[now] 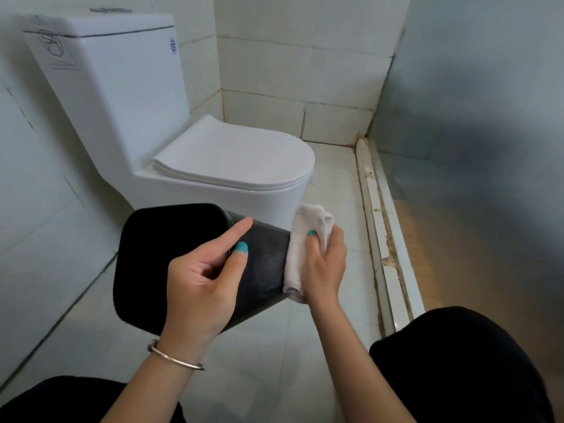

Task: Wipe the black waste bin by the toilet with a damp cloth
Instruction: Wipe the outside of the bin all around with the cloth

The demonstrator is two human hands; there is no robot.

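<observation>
The black waste bin (pixel 146 257) is tipped on its side above the floor, its open mouth facing left and its bottom end to the right. My left hand (pixel 204 282) grips the bin's side, thumb and forefinger stretched over it. My right hand (pixel 323 264) holds a bunched white cloth (pixel 308 227) and presses it against the bin's bottom end. The bin's inside looks dark and I cannot see into it.
A white toilet (pixel 232 160) with its lid down stands just behind the bin. Tiled walls close in on the left and back. A raised, stained sill (pixel 384 239) runs along the right. My knees in black fabric (pixel 464 367) sit at the bottom.
</observation>
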